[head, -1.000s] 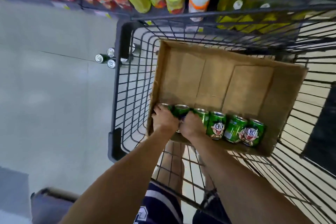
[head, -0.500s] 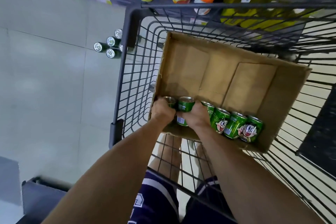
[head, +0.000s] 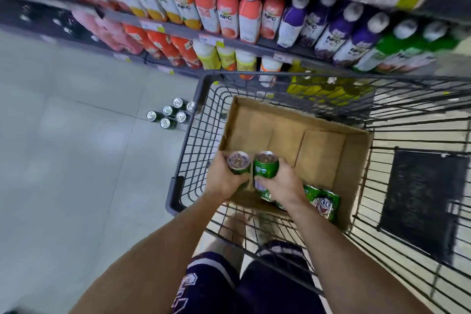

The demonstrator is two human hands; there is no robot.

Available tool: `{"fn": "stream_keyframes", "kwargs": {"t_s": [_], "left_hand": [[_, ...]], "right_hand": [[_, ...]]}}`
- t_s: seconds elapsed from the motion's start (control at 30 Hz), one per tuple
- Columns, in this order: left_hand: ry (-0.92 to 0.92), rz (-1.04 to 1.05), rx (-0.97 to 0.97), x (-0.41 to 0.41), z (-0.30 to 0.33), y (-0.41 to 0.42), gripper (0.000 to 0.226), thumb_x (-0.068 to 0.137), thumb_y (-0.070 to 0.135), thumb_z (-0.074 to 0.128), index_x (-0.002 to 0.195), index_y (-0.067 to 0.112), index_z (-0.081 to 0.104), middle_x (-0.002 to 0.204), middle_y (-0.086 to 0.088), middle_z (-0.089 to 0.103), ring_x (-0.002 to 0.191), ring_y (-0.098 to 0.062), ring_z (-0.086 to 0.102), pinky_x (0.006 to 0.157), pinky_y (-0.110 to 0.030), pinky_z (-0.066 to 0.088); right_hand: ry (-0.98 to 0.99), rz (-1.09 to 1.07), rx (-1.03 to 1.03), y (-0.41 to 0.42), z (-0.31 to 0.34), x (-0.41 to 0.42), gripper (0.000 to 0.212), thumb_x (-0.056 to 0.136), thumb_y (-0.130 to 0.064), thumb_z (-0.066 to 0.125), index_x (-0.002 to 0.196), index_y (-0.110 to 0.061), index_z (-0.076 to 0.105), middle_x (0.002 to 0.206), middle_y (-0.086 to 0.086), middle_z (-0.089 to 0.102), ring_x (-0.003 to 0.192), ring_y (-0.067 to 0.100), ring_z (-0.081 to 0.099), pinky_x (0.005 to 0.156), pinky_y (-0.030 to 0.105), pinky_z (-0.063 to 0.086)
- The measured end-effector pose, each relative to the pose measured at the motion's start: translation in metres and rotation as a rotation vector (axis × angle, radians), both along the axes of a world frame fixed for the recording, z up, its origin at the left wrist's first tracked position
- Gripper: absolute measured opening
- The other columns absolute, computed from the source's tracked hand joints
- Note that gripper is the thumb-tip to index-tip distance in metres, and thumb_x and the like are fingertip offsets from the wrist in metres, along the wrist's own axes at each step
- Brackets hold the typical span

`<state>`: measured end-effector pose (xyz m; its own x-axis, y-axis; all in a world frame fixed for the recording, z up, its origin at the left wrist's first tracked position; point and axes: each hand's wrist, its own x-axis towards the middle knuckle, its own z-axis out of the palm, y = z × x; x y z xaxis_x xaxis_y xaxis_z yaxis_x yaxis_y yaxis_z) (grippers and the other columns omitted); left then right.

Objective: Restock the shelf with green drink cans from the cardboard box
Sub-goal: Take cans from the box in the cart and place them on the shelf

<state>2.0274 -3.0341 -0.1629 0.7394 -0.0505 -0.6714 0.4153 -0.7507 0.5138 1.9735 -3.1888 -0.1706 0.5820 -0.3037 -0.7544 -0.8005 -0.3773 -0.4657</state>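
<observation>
— What has changed in the last second?

— Both hands were down among the row of cans along the near wall of the cardboard box [head: 323, 150]. Now each has lifted a can clear of that row. The left hand [head: 224, 181] is wrapped round one green can [head: 239, 163], its silver top facing up; the right hand [head: 283, 183] curls round a second green can [head: 266, 167]. The view has also tipped up, so the shelf [head: 254, 44] shows more.

— And for the restocking?

— The pick looks done; carrying the pair to the shelf is likely the next step.

— How many cans in all?

— Two held. In the box, two remaining cans [head: 322, 200] show plainly beside the right wrist, with more partly hidden under the right forearm, so that count is uncertain. On the floor, just left of the trolley [head: 201, 99], stands a floor cluster [head: 169, 113] of six cans seen from the top.

— The shelf?

— Rows of juice bottles [head: 229, 15], too many and too blurred to count. No green cans can be made out there.
</observation>
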Motion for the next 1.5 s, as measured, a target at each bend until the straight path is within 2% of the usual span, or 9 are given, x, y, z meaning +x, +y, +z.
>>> {"fn": "stream_keyframes", "kwargs": {"t_s": [0.13, 0.3, 0.5, 0.67, 0.9, 1.0, 1.2, 1.37, 1.5], "left_hand": [[-0.112, 0.092, -0.114, -0.008, 0.045, 0.002, 0.067, 0.061, 0.019, 0.091, 0.112, 0.017, 0.047, 0.103, 0.006, 0.06, 0.093, -0.009, 0.059, 0.071, -0.012, 0.042], [-0.291, 0.18, -0.256, -0.03, 0.106, 0.012, 0.068, 0.061, 0.015, 0.091, 0.115, 0.02, 0.051, 0.107, 0.005, 0.064, 0.097, -0.008, 0.06, 0.095, -0.032, 0.05], [-0.475, 0.227, -0.396, -0.043, 0.183, 0.033, 0.07, 0.057, 0.032, 0.09, 0.119, 0.026, 0.058, 0.112, 0.004, 0.068, 0.106, -0.014, 0.063, 0.095, -0.044, 0.052], [-0.661, 0.295, -0.506, -0.042, 0.256, 0.055, 0.07, 0.066, 0.026, 0.089, 0.128, 0.021, 0.055, 0.119, 0.003, 0.065, 0.111, -0.014, 0.06, 0.094, -0.035, 0.052], [-0.881, 0.378, -0.486, -0.04, 0.329, 0.125, 0.078, 0.065, 0.04, 0.087, 0.132, 0.02, 0.053, 0.12, 0.002, 0.064, 0.109, -0.014, 0.06, 0.095, -0.034, 0.051], [-0.935, 0.421, -0.459, -0.044, 0.346, 0.169, 0.069, 0.069, 0.029, 0.087, 0.129, 0.016, 0.055, 0.114, 0.005, 0.064, 0.101, -0.003, 0.06, 0.086, -0.016, 0.047], [-0.969, 0.44, -0.407, -0.051, 0.366, 0.309, 0.056, 0.069, 0.02, 0.088, 0.117, 0.02, 0.058, 0.101, 0.012, 0.066, 0.085, 0.02, 0.056, 0.07, -0.002, 0.042], [-0.977, 0.431, -0.299, -0.046, 0.377, 0.419, 0.06, 0.068, 0.023, 0.088, 0.12, 0.02, 0.059, 0.106, 0.007, 0.066, 0.092, 0.011, 0.056, 0.072, -0.002, 0.042], [-0.974, 0.437, -0.291, -0.035, 0.387, 0.474, 0.057, 0.069, 0.023, 0.087, 0.119, 0.022, 0.059, 0.106, 0.01, 0.067, 0.096, 0.005, 0.058, 0.072, -0.005, 0.043]], "right_hand": [[-0.166, 0.016, -0.053, -0.006, 0.046, -0.013, 0.061, 0.073, -0.038, 0.083, 0.125, -0.022, 0.055, 0.106, -0.002, 0.068, 0.091, 0.014, 0.059, 0.073, 0.024, 0.044], [-0.336, 0.017, -0.098, -0.015, 0.109, -0.029, 0.061, 0.073, -0.04, 0.083, 0.125, -0.021, 0.056, 0.107, 0.001, 0.068, 0.099, 0.021, 0.063, 0.071, 0.025, 0.043], [-0.628, 0.121, -0.17, -0.016, 0.191, -0.038, 0.077, 0.074, -0.047, 0.08, 0.14, -0.03, 0.046, 0.122, -0.004, 0.065, 0.114, 0.018, 0.059, 0.086, 0.034, 0.052], [-0.783, 0.216, -0.189, 0.006, 0.26, -0.035, 0.084, 0.077, -0.053, 0.077, 0.148, -0.029, 0.039, 0.132, -0.006, 0.06, 0.121, 0.016, 0.054, 0.095, 0.033, 0.05], [-0.936, 0.302, -0.164, 0.074, 0.329, -0.015, 0.086, 0.076, -0.055, 0.077, 0.148, -0.029, 0.037, 0.134, -0.008, 0.057, 0.122, 0.015, 0.054, 0.098, 0.035, 0.049], [-0.982, 0.353, -0.132, 0.118, 0.344, -0.006, 0.085, 0.076, -0.053, 0.078, 0.148, -0.031, 0.037, 0.13, -0.013, 0.055, 0.123, 0.011, 0.051, 0.1, 0.033, 0.047], [-1.087, 0.51, -0.058, 0.253, 0.373, 0.019, 0.059, 0.075, -0.036, 0.084, 0.125, -0.037, 0.053, 0.104, -0.022, 0.06, 0.095, 0.0, 0.057, 0.071, 0.011, 0.04], [-1.143, 0.518, 0.012, 0.348, 0.387, 0.045, 0.056, 0.073, -0.039, 0.083, 0.12, -0.042, 0.053, 0.102, -0.021, 0.061, 0.099, 0.002, 0.061, 0.079, 0.02, 0.048], [-1.154, 0.51, 0.073, 0.392, 0.398, 0.059, 0.053, 0.078, -0.024, 0.082, 0.117, -0.038, 0.05, 0.096, -0.021, 0.06, 0.075, -0.021, 0.059, 0.054, 0.003, 0.043]]}}
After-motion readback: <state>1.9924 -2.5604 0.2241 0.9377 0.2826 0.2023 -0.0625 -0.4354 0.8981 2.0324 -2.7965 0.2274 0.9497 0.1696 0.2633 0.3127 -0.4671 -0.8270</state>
